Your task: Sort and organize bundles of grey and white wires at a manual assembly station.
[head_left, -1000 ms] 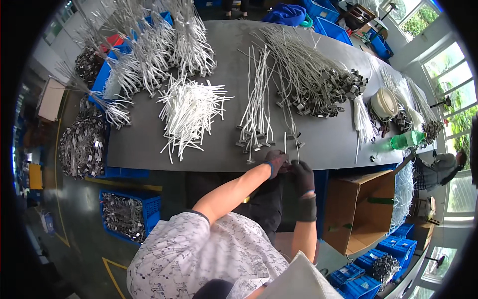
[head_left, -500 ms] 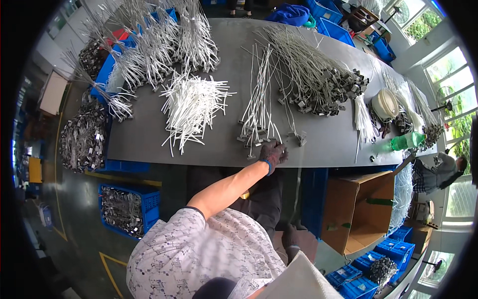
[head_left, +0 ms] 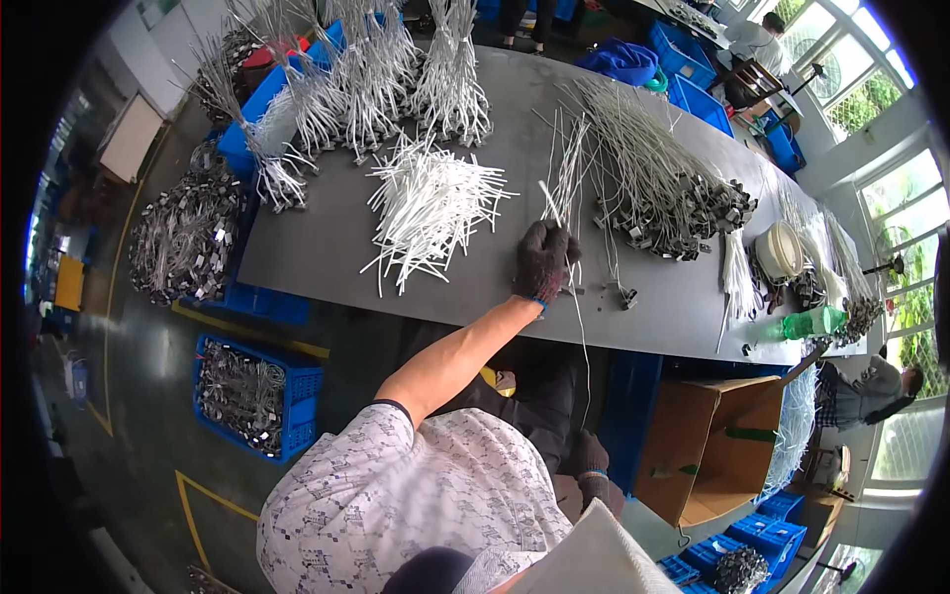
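My left hand [head_left: 546, 259], in a dark glove, is closed over the table's front part. A short white sleeve [head_left: 546, 194] sticks up past its fingers. From it a thin pale wire [head_left: 588, 371] runs down over the table edge to my gloved right hand [head_left: 589, 455], which is low by my lap with its fingers closed on the wire's end. Just beyond my left hand lies a small bunch of wired parts [head_left: 568, 163], its near ends partly hidden by the glove. To the left is a heap of white sleeves [head_left: 435, 208]; another wired part [head_left: 625, 295] lies right of my left hand.
A large pile of wires with metal ends [head_left: 683, 213] covers the table's right middle. Bundles [head_left: 455, 99] stand at the back left. A white tub [head_left: 779, 249] and green bottle [head_left: 813, 323] are at right. Below stand a cardboard box [head_left: 683, 445] and a blue crate [head_left: 302, 396].
My left hand has moved up and slightly left from the table edge. A wire now stretches between both hands, and my right hand has come up slightly. The whole view has shifted.
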`<state>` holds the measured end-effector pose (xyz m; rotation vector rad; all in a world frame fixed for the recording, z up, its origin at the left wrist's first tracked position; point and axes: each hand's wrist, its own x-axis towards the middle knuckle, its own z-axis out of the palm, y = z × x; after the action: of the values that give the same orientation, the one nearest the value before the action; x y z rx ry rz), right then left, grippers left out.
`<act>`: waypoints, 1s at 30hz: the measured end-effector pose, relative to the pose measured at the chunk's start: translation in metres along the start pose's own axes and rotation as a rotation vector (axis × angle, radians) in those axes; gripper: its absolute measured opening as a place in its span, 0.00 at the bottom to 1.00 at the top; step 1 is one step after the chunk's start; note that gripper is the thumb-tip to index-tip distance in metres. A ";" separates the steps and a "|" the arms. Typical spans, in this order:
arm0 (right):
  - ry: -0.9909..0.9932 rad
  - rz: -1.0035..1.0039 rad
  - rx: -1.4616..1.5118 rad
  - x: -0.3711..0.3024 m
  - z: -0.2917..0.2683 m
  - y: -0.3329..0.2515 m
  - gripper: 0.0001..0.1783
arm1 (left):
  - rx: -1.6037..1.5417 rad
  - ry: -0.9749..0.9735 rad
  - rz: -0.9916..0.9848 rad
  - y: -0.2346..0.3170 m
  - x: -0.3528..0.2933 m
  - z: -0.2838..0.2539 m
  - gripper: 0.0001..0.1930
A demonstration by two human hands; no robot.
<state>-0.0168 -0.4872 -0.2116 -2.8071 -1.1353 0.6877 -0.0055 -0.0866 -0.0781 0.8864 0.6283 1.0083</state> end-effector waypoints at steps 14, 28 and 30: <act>0.566 -0.065 1.136 0.108 -0.131 -0.132 0.15 | 0.121 -0.392 -0.318 -0.053 -0.038 -0.004 0.13; 0.324 -0.165 1.417 0.183 -0.114 -0.138 0.29 | 0.597 -0.463 0.158 -0.041 -0.062 -0.033 0.14; 0.312 0.012 1.342 0.184 -0.140 -0.139 0.26 | 0.686 -0.589 -0.144 -0.025 -0.036 -0.031 0.16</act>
<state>0.0672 -0.2437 -0.1293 -1.6525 -0.3157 0.6132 -0.0342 -0.1150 -0.1133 1.6349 0.5184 0.3443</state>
